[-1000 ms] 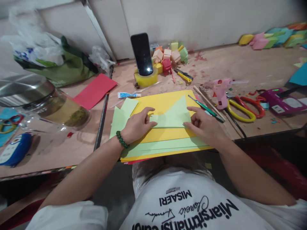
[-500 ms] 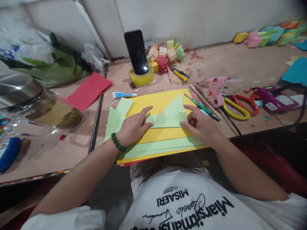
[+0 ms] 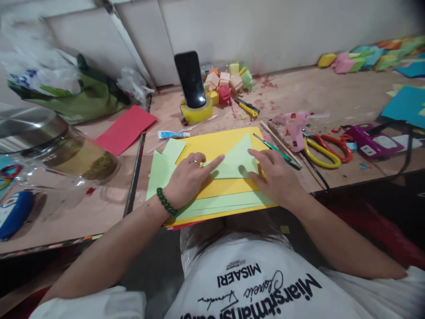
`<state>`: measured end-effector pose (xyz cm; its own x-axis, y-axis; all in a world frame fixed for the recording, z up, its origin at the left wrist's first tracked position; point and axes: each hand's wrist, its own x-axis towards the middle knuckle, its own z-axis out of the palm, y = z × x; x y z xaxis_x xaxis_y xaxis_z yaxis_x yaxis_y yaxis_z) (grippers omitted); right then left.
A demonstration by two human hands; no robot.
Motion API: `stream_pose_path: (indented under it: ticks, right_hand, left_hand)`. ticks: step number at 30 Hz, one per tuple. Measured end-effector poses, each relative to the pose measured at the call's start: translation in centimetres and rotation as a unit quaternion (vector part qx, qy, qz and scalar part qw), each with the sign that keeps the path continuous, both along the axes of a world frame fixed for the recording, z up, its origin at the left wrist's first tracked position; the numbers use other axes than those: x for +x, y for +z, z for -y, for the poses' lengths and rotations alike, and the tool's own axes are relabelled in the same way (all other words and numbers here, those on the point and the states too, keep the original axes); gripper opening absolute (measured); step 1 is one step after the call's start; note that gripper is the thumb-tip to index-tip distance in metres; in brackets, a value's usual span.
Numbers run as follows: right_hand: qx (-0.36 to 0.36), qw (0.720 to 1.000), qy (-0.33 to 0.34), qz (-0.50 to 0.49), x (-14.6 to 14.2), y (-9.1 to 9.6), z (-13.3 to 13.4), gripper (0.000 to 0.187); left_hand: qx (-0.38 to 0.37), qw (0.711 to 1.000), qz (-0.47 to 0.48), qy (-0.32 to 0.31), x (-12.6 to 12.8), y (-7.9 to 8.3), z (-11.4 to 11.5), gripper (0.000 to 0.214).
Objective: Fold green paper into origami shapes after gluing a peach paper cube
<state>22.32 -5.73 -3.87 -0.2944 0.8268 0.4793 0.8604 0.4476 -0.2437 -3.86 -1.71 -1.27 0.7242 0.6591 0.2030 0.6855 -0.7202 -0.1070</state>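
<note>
A folded piece of light green paper (image 3: 232, 161) lies on a stack of yellow sheets (image 3: 212, 137), its top rising to a point on the right. My left hand (image 3: 189, 175), with a ring and a green bead bracelet, rests over the paper's left part, index finger stretched out along it. At the paper's right edge is my right hand (image 3: 275, 177), thumb and index finger apart, fingertips by the edge. More light green paper (image 3: 157, 170) lies left of my left hand. Light green strips (image 3: 226, 201) run along the stack's near side.
Right of the stack lie a green craft knife (image 3: 277, 150), a pink glue gun (image 3: 295, 128), scissors (image 3: 322, 153) and a purple power strip (image 3: 368, 139). Behind stand a phone (image 3: 191, 79) in a tape roll and folded paper pieces (image 3: 224, 82). A glass jar (image 3: 83, 150) lies left.
My left index finger has straightened and reaches further right over the folded paper. My right hand's thumb and index stay near the right edge. The view has shifted slightly.
</note>
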Motion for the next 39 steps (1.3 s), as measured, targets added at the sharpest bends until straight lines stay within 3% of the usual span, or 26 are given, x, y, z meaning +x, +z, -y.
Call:
stream_pose_path:
  ticks: [3,7,11,18,23,33,39]
  right_hand:
    - [0.053,0.986,0.099,0.124,-0.4,1.1,-0.2,0.032]
    - [0.024,0.941,0.220,0.258,-1.2,2.9,-0.7,0.025]
    - [-0.004,0.924,0.223,0.311,-1.5,3.9,-0.9,0.024]
    - [-0.031,0.922,0.217,0.319,-1.6,3.9,-0.8,0.029]
    - [-0.043,0.916,0.242,0.318,-1.0,4.1,-0.3,0.020]
    - [-0.021,0.943,0.238,0.233,0.9,3.3,0.8,0.022]
    - [0.014,0.956,0.229,0.185,2.3,2.0,1.2,0.033]
  left_hand:
    - [0.002,0.993,-0.064,-0.096,0.1,0.1,-0.1,0.045]
    - [0.028,0.988,-0.095,-0.120,0.5,0.6,0.1,0.038]
    - [0.042,0.985,-0.115,-0.120,0.7,0.8,0.4,0.030]
    - [0.049,0.981,-0.128,-0.140,0.7,0.9,0.9,0.033]
    - [0.024,0.981,-0.149,-0.120,0.9,1.6,1.7,0.034]
    - [0.002,0.990,-0.121,-0.073,-0.4,1.8,3.3,0.027]
    - [-0.014,0.992,-0.125,-0.026,-1.4,1.8,3.9,0.023]
